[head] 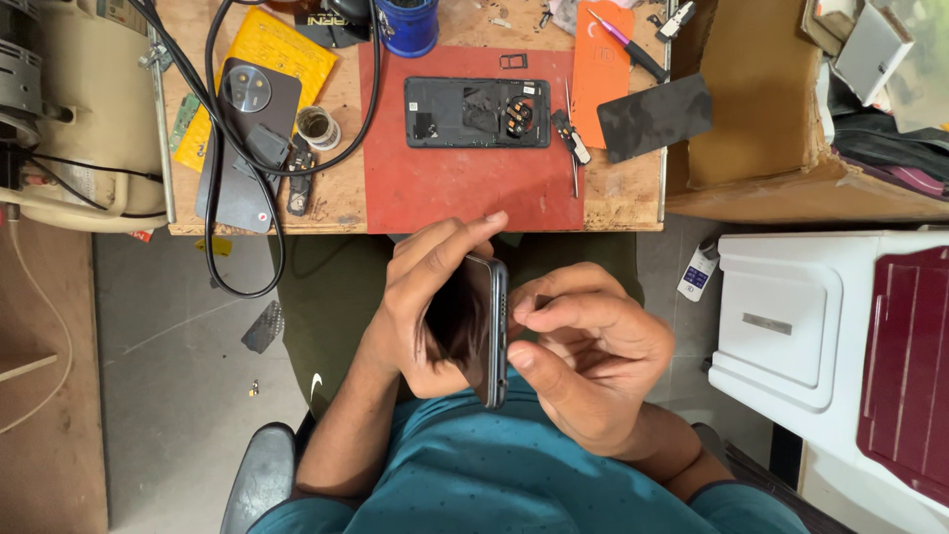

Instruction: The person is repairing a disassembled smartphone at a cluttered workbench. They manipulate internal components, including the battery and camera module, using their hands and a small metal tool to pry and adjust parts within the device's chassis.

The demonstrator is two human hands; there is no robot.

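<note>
Phone, dark, edge-up: left hand grips it, right hand pinches its side. Yellow padded envelope upper left on bench; small white-blue label packet on floor.

The counter lies ahead of the seated person. A mat sits at its centre, with an opened phone chassis lying on it. Tweezers rest just right of the chassis, and a flat sheet lies further right, overhanging the counter edge. A cup stands behind the mat. Left of the mat lie a small tape roll and a phone back cover, crossed by cables. Below the counter, over the lap, the left hand holds a phone on edge; the right hand touches its right side. A cabinet stands to the right.
</note>
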